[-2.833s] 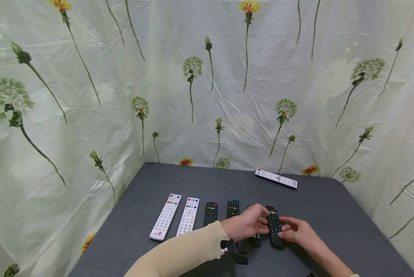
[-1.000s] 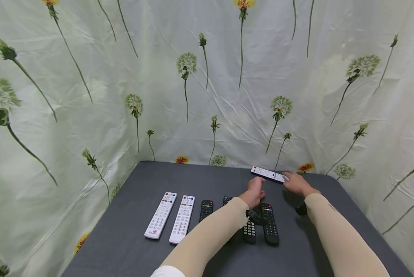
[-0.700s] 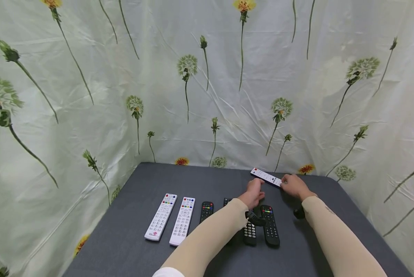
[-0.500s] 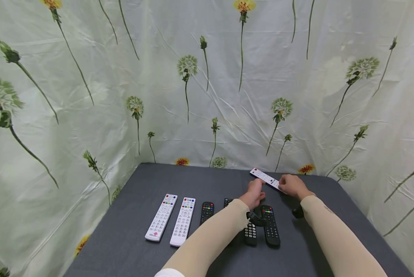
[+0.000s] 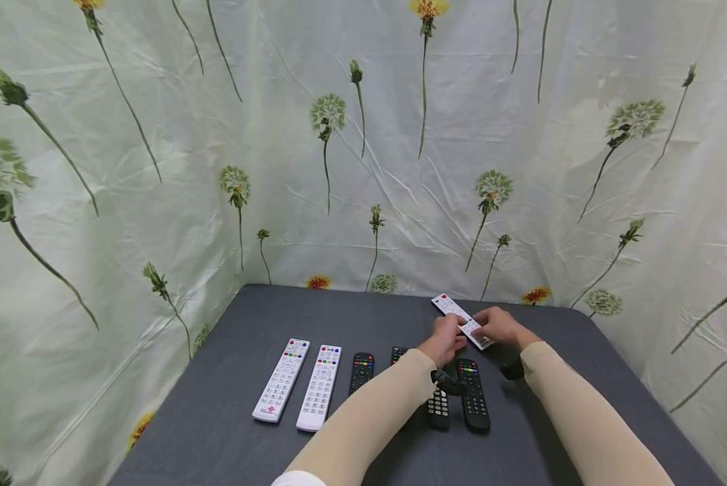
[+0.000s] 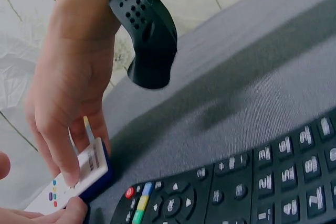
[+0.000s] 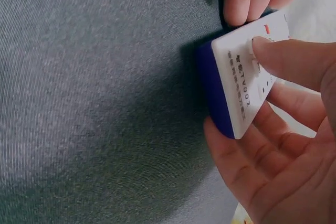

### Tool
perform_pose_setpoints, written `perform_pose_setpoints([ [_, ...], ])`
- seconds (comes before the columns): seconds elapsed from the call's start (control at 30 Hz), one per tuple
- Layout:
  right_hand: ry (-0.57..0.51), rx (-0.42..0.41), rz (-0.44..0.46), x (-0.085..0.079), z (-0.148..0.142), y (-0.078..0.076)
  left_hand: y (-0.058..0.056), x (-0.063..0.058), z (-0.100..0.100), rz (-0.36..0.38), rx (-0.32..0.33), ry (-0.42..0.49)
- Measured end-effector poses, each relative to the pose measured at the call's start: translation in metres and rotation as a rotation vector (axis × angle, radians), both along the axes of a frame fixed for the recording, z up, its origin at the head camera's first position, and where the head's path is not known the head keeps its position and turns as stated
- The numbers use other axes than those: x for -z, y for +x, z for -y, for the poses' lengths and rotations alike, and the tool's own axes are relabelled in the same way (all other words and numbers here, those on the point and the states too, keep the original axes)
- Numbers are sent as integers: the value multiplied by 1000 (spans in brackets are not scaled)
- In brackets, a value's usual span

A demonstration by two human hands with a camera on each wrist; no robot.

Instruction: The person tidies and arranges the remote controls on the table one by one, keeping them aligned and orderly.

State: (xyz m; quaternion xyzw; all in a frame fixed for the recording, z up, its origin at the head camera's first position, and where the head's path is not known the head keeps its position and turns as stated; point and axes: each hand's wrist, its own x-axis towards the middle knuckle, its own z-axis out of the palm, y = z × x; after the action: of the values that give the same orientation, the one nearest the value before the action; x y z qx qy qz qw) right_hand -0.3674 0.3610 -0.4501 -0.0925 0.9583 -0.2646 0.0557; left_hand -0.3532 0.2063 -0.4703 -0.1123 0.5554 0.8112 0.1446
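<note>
A white remote control (image 5: 450, 306) with a dark blue underside lies slanted at the back right of the table. My right hand (image 5: 503, 327) grips its near end, thumb (image 7: 286, 59) on the button face and the other fingers along its edge and below. My left hand (image 5: 443, 341) is at the remote's left edge, its fingertips (image 7: 239, 11) right by the side with loosely bent fingers. In the left wrist view the near end of the white remote is tipped up a little. Below the hands, a black remote control (image 5: 474, 401) lies lengthwise.
To the left stand in a row two white remotes (image 5: 319, 388) and several black remotes (image 5: 362, 370), some partly covered by my left sleeve (image 5: 363, 415). The dark grey table (image 5: 320, 314) ends at a flowered curtain (image 5: 284, 135) behind.
My right hand has come from the black remote to the white one and swung its near end toward me and left. The left hand has moved up beside it and since stayed put.
</note>
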Motion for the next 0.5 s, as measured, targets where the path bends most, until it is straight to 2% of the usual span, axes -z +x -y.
perform_pose_setpoints([
  [0.1,10,11,-4,-1,2,-1,0,-1,-1,12,-21,39],
  [0.23,-3,10,-16,-3,4,0,0,-2,-2,19,-87,86],
  [0.37,-29,-15,-28,-7,6,4,-1,-2,-2,10,-145,95],
  [0.5,-50,-24,-28,-12,8,9,-2,-1,1,9,-148,81],
])
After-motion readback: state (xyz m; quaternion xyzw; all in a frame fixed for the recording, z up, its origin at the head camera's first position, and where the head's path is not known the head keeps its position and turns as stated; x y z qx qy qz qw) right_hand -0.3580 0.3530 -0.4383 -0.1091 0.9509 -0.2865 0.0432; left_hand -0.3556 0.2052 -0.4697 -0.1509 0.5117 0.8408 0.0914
